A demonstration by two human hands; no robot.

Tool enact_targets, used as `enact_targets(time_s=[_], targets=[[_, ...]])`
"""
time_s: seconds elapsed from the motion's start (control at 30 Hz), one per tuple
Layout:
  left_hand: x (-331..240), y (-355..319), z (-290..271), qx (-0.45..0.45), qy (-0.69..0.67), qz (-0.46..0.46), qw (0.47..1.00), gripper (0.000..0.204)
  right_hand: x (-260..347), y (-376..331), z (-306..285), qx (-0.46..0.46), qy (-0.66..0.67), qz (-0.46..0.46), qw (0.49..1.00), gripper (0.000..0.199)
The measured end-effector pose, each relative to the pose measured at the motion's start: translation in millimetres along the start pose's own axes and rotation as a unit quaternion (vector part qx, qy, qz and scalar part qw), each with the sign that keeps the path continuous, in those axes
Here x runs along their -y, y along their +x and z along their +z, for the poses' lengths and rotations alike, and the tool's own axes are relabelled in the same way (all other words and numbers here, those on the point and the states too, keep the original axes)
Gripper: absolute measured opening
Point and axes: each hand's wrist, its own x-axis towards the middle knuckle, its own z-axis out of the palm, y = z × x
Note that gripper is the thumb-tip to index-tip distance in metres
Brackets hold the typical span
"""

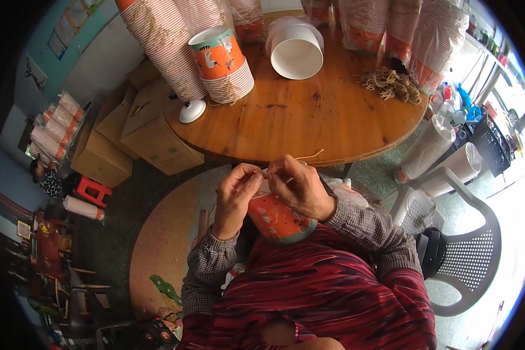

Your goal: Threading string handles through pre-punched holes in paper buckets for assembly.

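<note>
Here, the left hand [234, 195] and the right hand [297, 185] meet above the lap, both pinching a thin rubber band [309, 156] that sticks out toward the table [309, 116], over an orange cup stack [277, 219] resting against the person's body. Far left on the table a printed cup stack [221, 64] lies tilted; right of it sit a white bowl [296, 51] and, far right, a band pile [391, 83].

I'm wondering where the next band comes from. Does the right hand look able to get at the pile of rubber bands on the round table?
Probably yes: the right hand sits just below the table edge, and bare wood lies between it and the rubber band pile. It is pinching a band at the orange paper cup with the left hand.
</note>
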Motion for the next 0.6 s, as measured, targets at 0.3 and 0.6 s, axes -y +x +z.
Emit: enact_targets(time_s=[0.3,0.6], targets=[[-0.3,-0.5,1.0,-0.014,-0.001,-0.005,1.000,0.012,-1.5,0.6,0.2,0.005,-0.021,-0.032,0.999,0.008],[0.0,-1.6,2.2,-0.014,-0.001,0.002,1.000,0.012,-4.8,0.1,1.4,0.001,-0.036,-0.064,0.997,0.009]])
